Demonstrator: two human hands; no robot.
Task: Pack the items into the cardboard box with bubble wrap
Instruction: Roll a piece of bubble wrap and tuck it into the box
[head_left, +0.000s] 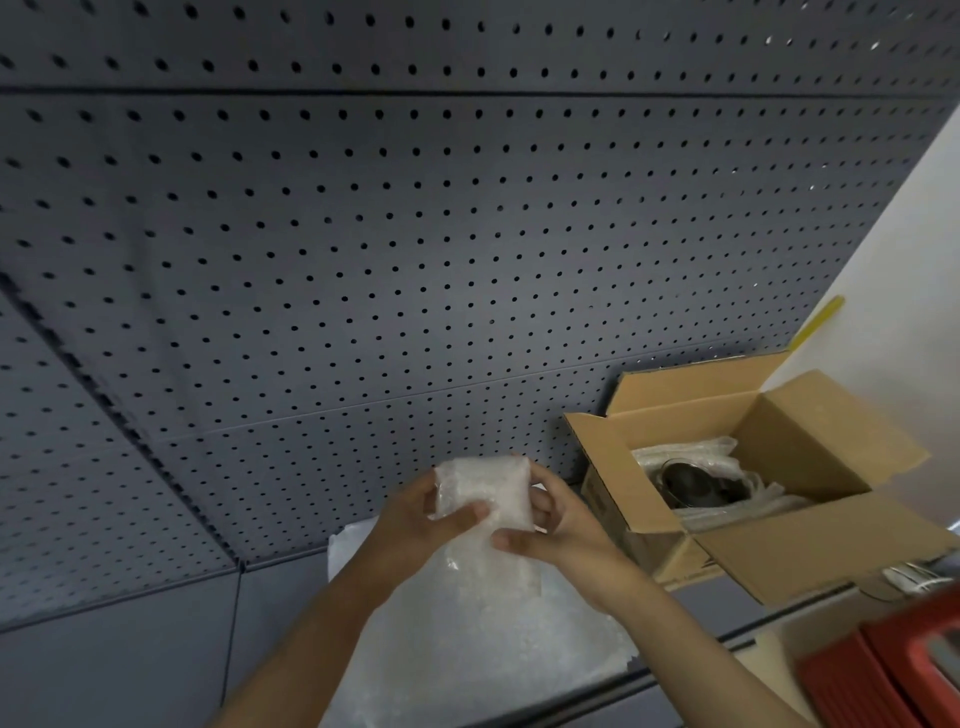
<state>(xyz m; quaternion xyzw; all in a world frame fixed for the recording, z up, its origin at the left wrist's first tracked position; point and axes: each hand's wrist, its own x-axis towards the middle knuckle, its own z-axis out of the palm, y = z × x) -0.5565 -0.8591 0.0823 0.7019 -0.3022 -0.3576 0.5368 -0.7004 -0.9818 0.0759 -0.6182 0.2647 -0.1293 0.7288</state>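
Note:
Both hands hold up a small bundle wrapped in white bubble wrap (485, 491) in front of the pegboard. My left hand (415, 519) grips its left side with the thumb across the front. My right hand (553, 530) holds its right and lower side. A loose tail of bubble wrap hangs from the bundle down onto a bubble wrap sheet (467, 639) lying on the table. What the bundle contains is hidden. To the right stands the open cardboard box (779, 457), flaps spread, with a dark round item (693, 488) nested in bubble wrap inside.
A dark grey pegboard wall (389, 234) fills the background behind the dark table (130, 670). A red ribbed object (883, 670) sits at the bottom right, with white cable near it. A pale wall with a yellow strip (818, 319) rises at the right.

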